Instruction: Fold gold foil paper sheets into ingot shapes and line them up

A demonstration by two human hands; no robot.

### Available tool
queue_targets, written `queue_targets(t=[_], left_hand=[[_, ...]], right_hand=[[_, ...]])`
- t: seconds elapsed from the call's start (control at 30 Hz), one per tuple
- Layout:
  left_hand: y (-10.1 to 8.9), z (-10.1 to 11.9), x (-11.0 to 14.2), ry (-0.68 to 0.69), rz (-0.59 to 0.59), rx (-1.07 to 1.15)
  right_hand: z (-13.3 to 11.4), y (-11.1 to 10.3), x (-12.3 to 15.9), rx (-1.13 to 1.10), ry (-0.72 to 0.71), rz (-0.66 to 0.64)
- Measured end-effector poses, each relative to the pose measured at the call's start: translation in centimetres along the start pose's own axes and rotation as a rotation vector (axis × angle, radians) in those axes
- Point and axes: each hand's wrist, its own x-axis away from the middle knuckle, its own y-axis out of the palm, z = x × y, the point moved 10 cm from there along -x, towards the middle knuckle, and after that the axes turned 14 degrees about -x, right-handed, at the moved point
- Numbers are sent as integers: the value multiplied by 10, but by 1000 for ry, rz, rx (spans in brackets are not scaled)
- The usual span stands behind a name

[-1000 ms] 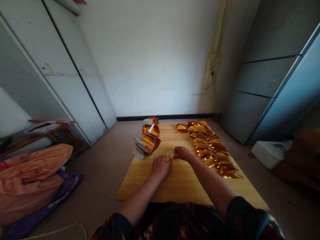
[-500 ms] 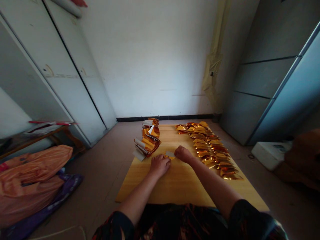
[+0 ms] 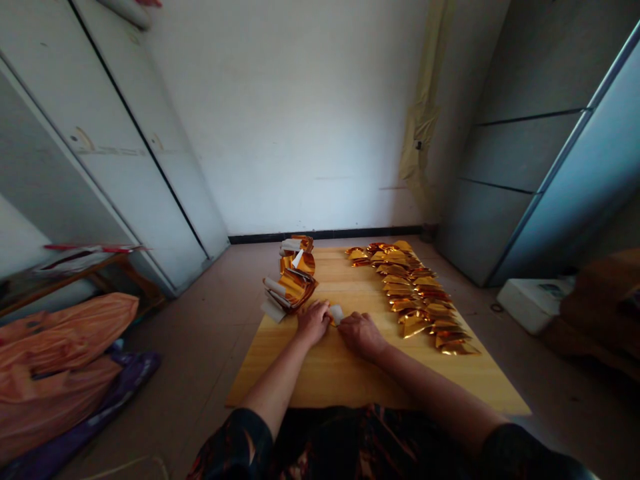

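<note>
wooden board under both hands | folded gold-foil packets in rows right of the hands | gold-foil strips with white paper ahead-left of the hands | left hand, right hand: curled, nearly closed, pinching small gold-foil piece between them

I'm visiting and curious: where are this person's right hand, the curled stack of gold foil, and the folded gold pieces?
Right hand [image 3: 361, 335]: head view, point on the back of the hand.
Curled stack of gold foil [image 3: 297, 283]: head view, point on its gold middle.
Folded gold pieces [image 3: 409, 292]: head view, point on the middle of their rows.
</note>
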Motion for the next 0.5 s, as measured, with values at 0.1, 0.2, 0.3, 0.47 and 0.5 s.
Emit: queue_targets(t=[0.1,0.2,0.3,0.47,0.5], left_hand=[[4,1,0,28,-49,23],[5,2,-1,69,-49,33],[6,1,-2,96,-44,34],[9,0,-5,101,-63,36],[9,0,-5,103,-63,36]], right_hand=[[-2,2,0,-50,-39,-13],[11,2,-7,-130,-63,-35],[28,-8,-16,-189,-113,22],[47,-6,-24,-217,-124,32],[48,-4,-25,-219,-109,33]])
